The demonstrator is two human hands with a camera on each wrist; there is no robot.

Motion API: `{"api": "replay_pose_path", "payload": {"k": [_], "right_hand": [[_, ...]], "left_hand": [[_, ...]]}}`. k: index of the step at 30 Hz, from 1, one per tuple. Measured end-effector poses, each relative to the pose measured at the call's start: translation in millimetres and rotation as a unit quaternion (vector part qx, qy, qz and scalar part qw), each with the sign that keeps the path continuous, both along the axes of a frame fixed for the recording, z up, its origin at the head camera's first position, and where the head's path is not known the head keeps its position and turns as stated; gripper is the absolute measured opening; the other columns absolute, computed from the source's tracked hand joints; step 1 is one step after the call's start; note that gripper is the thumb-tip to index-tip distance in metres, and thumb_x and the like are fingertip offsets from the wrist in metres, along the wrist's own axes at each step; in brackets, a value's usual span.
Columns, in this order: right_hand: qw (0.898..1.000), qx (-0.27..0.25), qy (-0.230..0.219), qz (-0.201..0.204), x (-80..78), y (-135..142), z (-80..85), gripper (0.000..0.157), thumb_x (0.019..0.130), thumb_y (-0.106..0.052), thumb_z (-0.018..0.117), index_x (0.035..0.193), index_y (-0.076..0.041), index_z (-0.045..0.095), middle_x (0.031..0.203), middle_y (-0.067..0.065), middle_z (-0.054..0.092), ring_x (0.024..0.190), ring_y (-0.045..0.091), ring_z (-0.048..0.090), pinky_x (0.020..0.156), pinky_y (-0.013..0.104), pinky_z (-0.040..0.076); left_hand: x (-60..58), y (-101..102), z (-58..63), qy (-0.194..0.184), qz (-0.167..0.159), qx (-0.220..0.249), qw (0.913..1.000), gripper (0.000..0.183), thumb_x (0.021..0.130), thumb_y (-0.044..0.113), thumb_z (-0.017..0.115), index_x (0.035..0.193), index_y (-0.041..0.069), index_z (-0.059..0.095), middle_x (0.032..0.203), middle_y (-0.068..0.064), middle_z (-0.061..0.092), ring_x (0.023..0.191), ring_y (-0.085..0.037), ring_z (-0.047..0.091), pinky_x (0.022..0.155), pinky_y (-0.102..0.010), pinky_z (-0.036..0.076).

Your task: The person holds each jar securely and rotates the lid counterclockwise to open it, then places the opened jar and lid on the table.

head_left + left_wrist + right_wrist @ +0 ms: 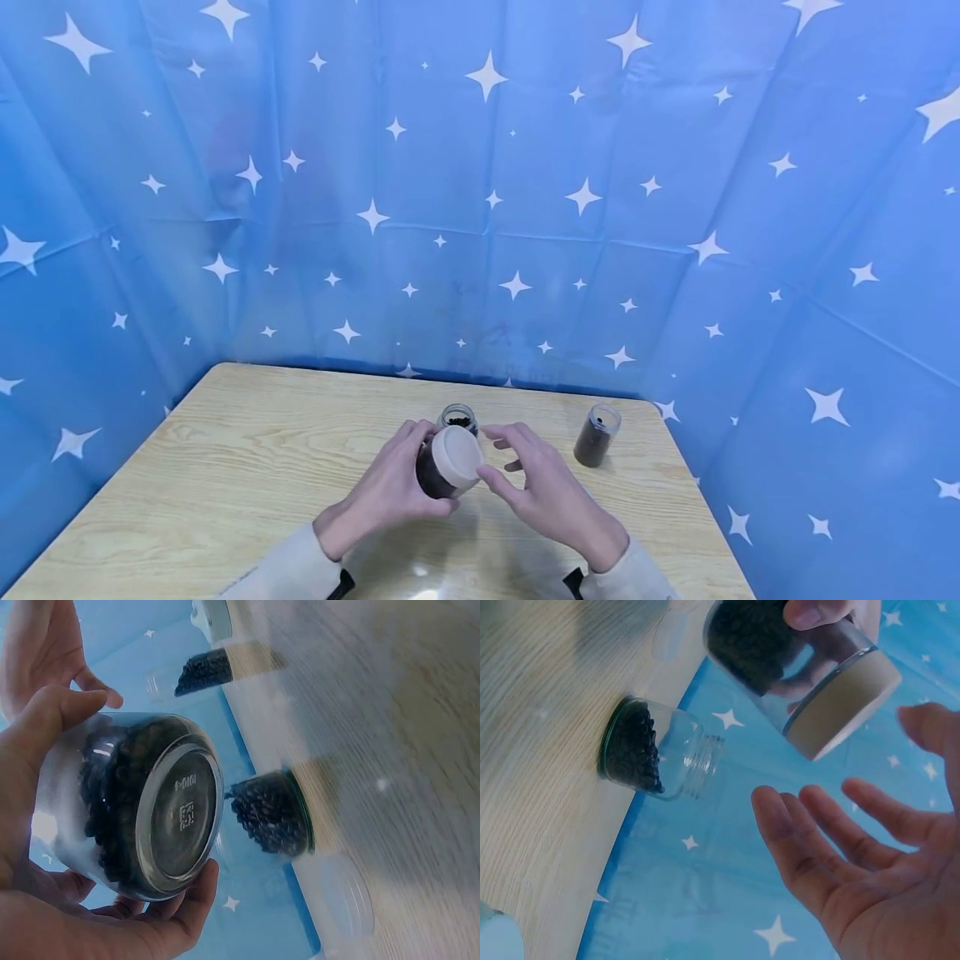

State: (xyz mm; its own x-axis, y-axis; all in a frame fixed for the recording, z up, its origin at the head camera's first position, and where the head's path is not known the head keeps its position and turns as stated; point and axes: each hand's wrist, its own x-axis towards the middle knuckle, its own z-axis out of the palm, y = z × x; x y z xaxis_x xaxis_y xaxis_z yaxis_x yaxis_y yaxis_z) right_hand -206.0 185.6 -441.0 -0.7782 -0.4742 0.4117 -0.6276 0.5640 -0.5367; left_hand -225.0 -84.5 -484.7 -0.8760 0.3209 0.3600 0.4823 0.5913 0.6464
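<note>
My left hand (393, 475) grips a clear glass jar (112, 802) partly filled with dark beans, holding it tilted off the table. A pale beige lid (459, 456) covers the jar's mouth, while its base faces the camera in the left wrist view. Close to the lid, on its right, is my right hand (543, 487); its fingers are spread and slightly bent, with nothing held, and a gap shows between them and the lid in the right wrist view. Just behind the held jar stands an uncovered glass jar (634, 746) with dark beans inside.
Another uncovered glass jar (596, 437) with dark contents stands toward the right edge of the wooden table (300, 433). A translucent round lid (345, 896) lies near the middle jar. Behind the table hangs a blue curtain (450, 250) with white stars.
</note>
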Motion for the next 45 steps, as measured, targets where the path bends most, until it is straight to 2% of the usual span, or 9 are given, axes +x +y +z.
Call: {"api": "replay_pose_path", "payload": {"k": [5,11,14,19,27,35,41,45], "right_hand": [[0.999,-0.018,-0.035,0.007,0.8,-7,1.0,0.053,0.116,-0.038,0.076,0.16,-0.01,0.064,0.149,0.01,0.073,0.132,0.035,0.075,0.09,0.036,0.073],[0.998,-0.01,-0.068,0.006,2.9,-13,-0.6,0.064,0.113,-0.048,0.077,0.163,-0.012,0.061,0.151,0.007,0.072,0.129,0.028,0.075,0.083,0.028,0.07],[0.998,0.001,-0.068,0.001,3.3,-13,-1.9,0.067,0.111,-0.05,0.079,0.163,-0.012,0.062,0.15,0.007,0.073,0.121,0.024,0.075,0.079,0.023,0.067],[0.998,0.022,-0.062,-0.011,1.9,-13,-2.8,0.068,0.109,-0.056,0.08,0.162,-0.015,0.064,0.151,0.004,0.073,0.111,0.017,0.074,0.079,0.024,0.065],[0.998,0.036,-0.051,-0.023,0.8,-12,-5.4,0.063,0.109,-0.058,0.08,0.156,-0.018,0.068,0.145,0.0,0.076,0.104,0.011,0.072,0.08,0.023,0.063],[0.998,0.024,-0.06,-0.013,1.0,-10,-6.4,0.06,0.108,-0.055,0.083,0.155,-0.021,0.069,0.141,0.0,0.077,0.102,0.009,0.071,0.078,0.024,0.064],[0.998,0.019,-0.06,-0.003,1.7,-8,-6.5,0.059,0.108,-0.053,0.083,0.154,-0.019,0.07,0.138,0.001,0.077,0.099,0.012,0.072,0.075,0.023,0.064],[0.998,0.021,-0.061,-0.001,2.7,-5,-8.3,0.059,0.108,-0.052,0.084,0.153,-0.017,0.071,0.136,0.002,0.078,0.098,0.008,0.071,0.074,0.022,0.063]], "left_hand": [[2.4,4,0.9,0.0,-0.009,-0.006,0.9999,0.088,0.067,0.034,0.108,0.144,0.017,0.068,0.127,0.001,0.068,0.108,-0.011,0.063,0.093,-0.03,0.061],[6.0,10,-1.7,0.017,-0.022,-0.01,0.9996,0.084,0.068,0.033,0.107,0.142,0.019,0.068,0.122,0.003,0.067,0.105,-0.01,0.062,0.087,-0.028,0.058],[7.3,13,-3.5,0.02,-0.028,-0.012,0.9993,0.085,0.07,0.035,0.107,0.143,0.02,0.068,0.122,0.003,0.067,0.105,-0.009,0.062,0.086,-0.028,0.056],[7.7,16,-6.5,0.02,-0.039,-0.011,0.999,0.083,0.07,0.035,0.108,0.141,0.021,0.067,0.124,0.002,0.067,0.104,-0.009,0.063,0.086,-0.028,0.058],[8.1,17,-8.5,0.029,-0.049,-0.012,0.9983,0.083,0.068,0.033,0.107,0.139,0.02,0.067,0.125,0.004,0.068,0.106,-0.008,0.064,0.09,-0.028,0.06],[9.2,17,-9.6,0.029,-0.064,-0.005,0.9975,0.084,0.068,0.028,0.107,0.142,0.017,0.068,0.127,0.005,0.076,0.109,-0.008,0.07,0.094,-0.029,0.063],[9.7,18,-10.2,0.028,-0.075,0.0,0.9968,0.082,0.07,0.03,0.107,0.141,0.018,0.069,0.123,0.008,0.077,0.107,-0.005,0.071,0.094,-0.027,0.063],[10.4,19,-12.3,0.028,-0.086,0.001,0.9959,0.079,0.07,0.03,0.107,0.139,0.02,0.07,0.12,0.009,0.077,0.103,-0.003,0.07,0.091,-0.025,0.062]]}}
